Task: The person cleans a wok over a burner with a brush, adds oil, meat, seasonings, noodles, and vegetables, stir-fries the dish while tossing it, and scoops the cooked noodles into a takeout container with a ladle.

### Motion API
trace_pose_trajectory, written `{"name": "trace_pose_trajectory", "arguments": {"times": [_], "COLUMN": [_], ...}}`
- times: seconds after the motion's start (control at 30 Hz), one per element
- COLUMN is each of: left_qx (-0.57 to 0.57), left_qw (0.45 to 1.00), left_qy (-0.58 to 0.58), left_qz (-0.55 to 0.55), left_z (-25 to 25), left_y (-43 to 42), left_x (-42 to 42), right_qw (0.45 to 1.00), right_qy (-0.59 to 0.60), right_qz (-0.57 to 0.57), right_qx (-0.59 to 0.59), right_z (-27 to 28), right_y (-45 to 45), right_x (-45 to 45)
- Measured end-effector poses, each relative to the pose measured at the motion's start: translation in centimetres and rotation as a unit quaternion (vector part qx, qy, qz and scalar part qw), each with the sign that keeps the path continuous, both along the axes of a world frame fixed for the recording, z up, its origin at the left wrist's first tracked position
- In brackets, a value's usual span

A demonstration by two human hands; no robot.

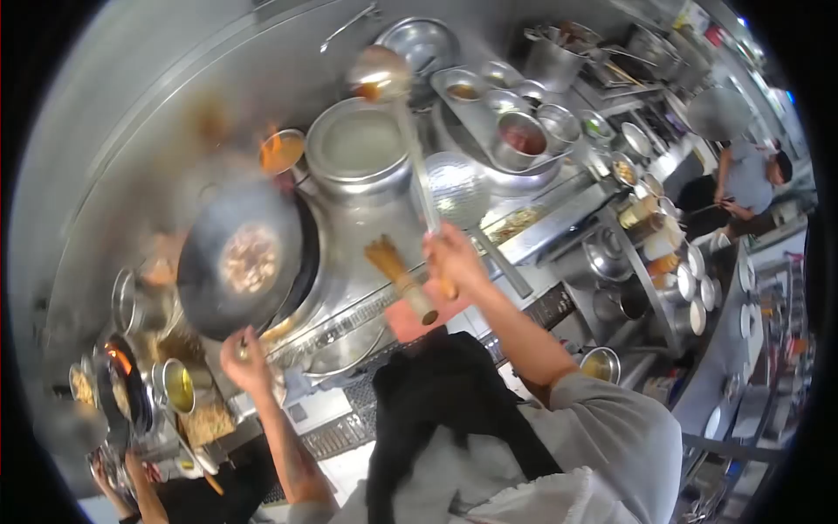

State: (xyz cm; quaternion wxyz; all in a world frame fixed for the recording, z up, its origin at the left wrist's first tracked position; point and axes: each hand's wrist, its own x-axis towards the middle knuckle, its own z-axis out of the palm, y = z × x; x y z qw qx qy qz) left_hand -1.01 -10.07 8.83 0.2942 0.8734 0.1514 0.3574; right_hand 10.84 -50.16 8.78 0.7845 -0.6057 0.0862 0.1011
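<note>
My left hand (247, 360) is closed at the near rim of a dark wok (205, 284), which is tilted over the stove. Pale pieces of food (250, 258) lie in the wok; its handle is hidden by my fingers. My right hand (454, 258) is wrapped around the wooden end of a long-handled ladle (417, 166). The ladle's bowl reaches past the far side of a wide metal pot (327, 162), with some orange-brown sauce showing in it. A bamboo wok brush (397, 275) lies left of my right hand, partly over a reddish-pink flat item (423, 319).
A tray (489, 144) with several sauce pots stands at the back right. A perforated strainer (460, 190) lies in front of it. A small pot (283, 154) with orange contents sits behind the wok. At lower left another person's arms (144, 489) work beside a second wok; a further person (749, 183) stands far right.
</note>
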Motion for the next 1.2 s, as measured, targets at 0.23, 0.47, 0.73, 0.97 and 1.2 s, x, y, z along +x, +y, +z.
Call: {"name": "trace_pose_trajectory", "arguments": {"times": [0.23,0.47,0.73,0.97,1.2], "left_qx": [0.007,-0.029,-0.067,-0.061,-0.076], "left_qw": [0.994,0.994,0.994,0.994,0.995], "left_qy": [0.050,0.032,0.021,0.034,0.007], "left_qz": [0.093,0.096,0.083,0.086,0.070], "left_z": [-1.5,-1.1,-1.8,-1.0,-0.5], "left_y": [0.3,-1.1,-0.4,-0.8,-0.2], "left_x": [-3.3,-0.7,0.7,2.7,2.4], "right_qw": [0.980,0.937,0.862,0.918,0.981], "right_qy": [0.006,-0.019,0.019,0.095,0.113], "right_qz": [-0.106,-0.186,-0.102,-0.046,-0.155], "right_qx": [-0.170,-0.295,-0.496,-0.382,-0.032], "right_z": [2.4,4.9,8.8,10.9,12.9], "right_y": [-18.0,-22.9,-34.6,-38.5,-39.0], "right_x": [13.3,14.2,17.4,19.8,17.0]}}
